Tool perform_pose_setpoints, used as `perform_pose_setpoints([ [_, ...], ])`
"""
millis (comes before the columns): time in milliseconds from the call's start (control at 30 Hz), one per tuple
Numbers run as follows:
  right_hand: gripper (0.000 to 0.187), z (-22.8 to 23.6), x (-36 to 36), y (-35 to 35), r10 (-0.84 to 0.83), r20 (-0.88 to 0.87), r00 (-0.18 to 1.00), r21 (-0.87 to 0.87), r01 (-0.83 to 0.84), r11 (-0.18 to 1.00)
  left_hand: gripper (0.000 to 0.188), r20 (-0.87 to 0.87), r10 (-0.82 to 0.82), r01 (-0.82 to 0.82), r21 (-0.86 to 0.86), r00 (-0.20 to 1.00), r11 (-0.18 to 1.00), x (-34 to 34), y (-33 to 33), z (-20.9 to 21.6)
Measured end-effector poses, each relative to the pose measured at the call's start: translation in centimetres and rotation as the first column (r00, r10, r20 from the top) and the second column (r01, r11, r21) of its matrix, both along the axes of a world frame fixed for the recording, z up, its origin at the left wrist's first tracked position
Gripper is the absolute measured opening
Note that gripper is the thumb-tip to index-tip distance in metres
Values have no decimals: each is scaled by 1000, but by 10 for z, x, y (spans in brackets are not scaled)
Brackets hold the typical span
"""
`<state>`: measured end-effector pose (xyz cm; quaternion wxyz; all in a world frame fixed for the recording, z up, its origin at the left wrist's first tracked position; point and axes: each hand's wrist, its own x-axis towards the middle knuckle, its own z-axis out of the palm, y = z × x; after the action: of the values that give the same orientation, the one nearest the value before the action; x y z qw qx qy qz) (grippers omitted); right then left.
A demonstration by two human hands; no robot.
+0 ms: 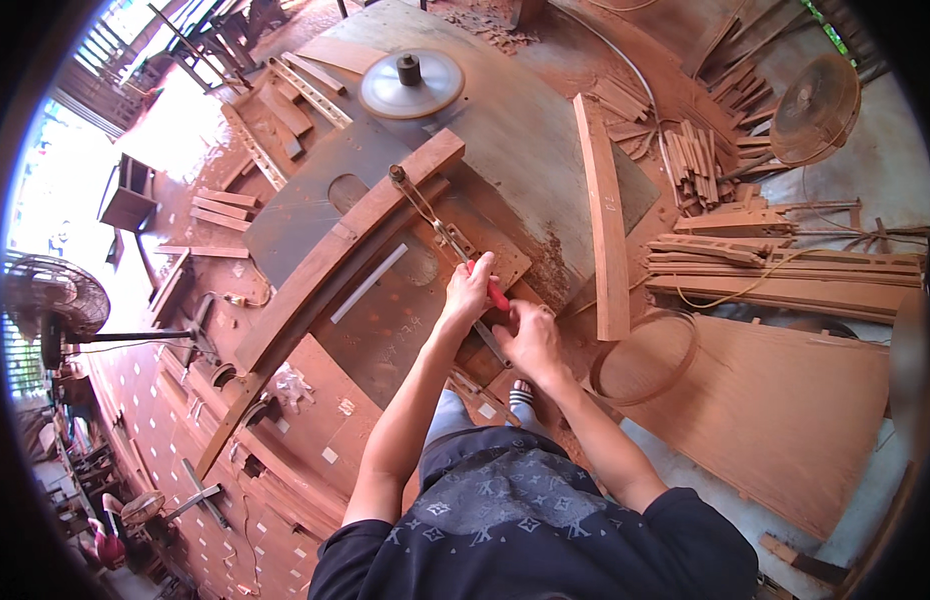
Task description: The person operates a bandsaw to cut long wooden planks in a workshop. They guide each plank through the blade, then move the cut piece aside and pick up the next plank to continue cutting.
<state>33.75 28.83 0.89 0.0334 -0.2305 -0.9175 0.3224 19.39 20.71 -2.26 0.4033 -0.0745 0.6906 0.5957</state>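
My left hand [470,287] is closed around the red handle [498,298] of a metal toggle clamp [443,232]. Against the handle's lower end, my right hand [533,338] is closed with curled fingers, which partly hide the grip. The clamp's arm reaches forward to a long, slightly curved wooden piece [355,232], its tip [396,174] resting on top of the wood. Under the clamp is a wooden base block [500,255]. A pale strip [369,284] lies beside the long piece on the jig board [385,335].
A round saw blade [413,84], blurred as if spinning, lies flat just beyond the wood's far end. One plank [603,215] lies on the metal table's right. Stacked offcuts [695,165], a plywood sheet [765,410] and fans [50,300] stand around. Sawdust covers much of the floor.
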Motion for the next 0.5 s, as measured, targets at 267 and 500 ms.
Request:
perform_pose_setpoints([
  [267, 33, -14, -99, 16, 50, 156, 987, -253, -9, 967, 79, -18, -247, 244, -76, 969, 967, -19, -29, 39],
  [500, 28, -26, -102, 8, -38, 23, 999, -226, 42, 973, 103, -702, -551, -406, -711, 451, 574, -83, -160, 43],
])
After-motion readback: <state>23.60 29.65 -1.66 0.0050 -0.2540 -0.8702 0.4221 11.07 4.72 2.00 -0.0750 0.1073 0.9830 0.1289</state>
